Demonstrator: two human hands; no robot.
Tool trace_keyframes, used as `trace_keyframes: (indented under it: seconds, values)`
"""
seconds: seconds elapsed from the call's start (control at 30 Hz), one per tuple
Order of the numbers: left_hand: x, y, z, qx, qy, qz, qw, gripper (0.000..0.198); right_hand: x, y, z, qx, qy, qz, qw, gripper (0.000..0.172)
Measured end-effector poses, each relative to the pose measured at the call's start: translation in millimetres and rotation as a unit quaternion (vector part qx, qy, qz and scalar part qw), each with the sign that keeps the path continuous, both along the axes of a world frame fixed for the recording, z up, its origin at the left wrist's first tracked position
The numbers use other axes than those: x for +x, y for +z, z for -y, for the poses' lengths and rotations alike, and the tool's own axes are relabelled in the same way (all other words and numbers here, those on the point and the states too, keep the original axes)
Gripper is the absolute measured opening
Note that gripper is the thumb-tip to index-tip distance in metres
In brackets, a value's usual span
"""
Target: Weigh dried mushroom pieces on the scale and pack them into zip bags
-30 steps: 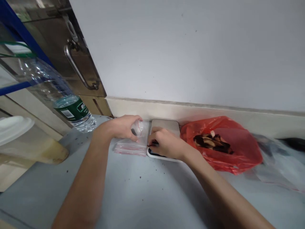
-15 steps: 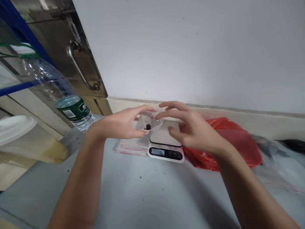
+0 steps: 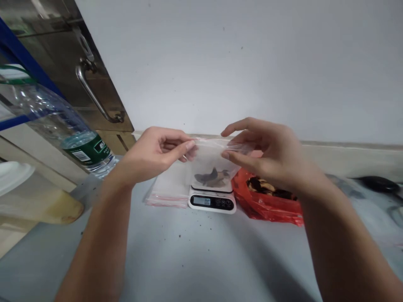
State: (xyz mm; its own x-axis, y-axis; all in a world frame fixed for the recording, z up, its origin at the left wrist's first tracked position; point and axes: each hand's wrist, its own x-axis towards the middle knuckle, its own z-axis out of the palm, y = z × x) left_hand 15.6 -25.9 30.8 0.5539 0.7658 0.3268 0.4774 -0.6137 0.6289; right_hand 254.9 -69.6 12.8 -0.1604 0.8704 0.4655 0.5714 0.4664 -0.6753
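A clear zip-lock bag hangs upright over the kitchen scale, with a few dark dried pieces at its bottom. My left hand pinches the bag's upper left corner between thumb and fingers. At the upper right edge, my right hand holds the bag with its thumb in front, the index finger raised off the plastic. The scale's display reads 0.0, and the bag covers most of its plate. Whether the bag touches the plate I cannot tell.
Right of the scale sits a red plastic bag of dark and tan dried pieces. A stack of flat zip-lock bags lies left of it. A large water bottle and a lidded plastic tub stand at the left. Dark crumbs dot the table.
The bag's mouth was open towards me; now the bag hangs upright, its top stretched between both hands. My right hand has taken hold of its right edge. The red bag's contents now show.
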Motion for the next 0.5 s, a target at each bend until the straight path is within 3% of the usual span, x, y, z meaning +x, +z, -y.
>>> trace_keyframes:
  seconds: [0.23, 0.5]
  values:
    - [20.5, 1.6, 14.2, 0.148, 0.008, -0.067, 0.987, 0.028, -7.5, 6.7, 5.5, 0.018, -0.001, 0.046, 0.999, 0.025]
    - [23.2, -1.6, 14.9, 0.18, -0.003, -0.097, 0.979, 0.032, -20.9, 9.5, 9.0, -0.02, 0.009, 0.001, 1.0, 0.016]
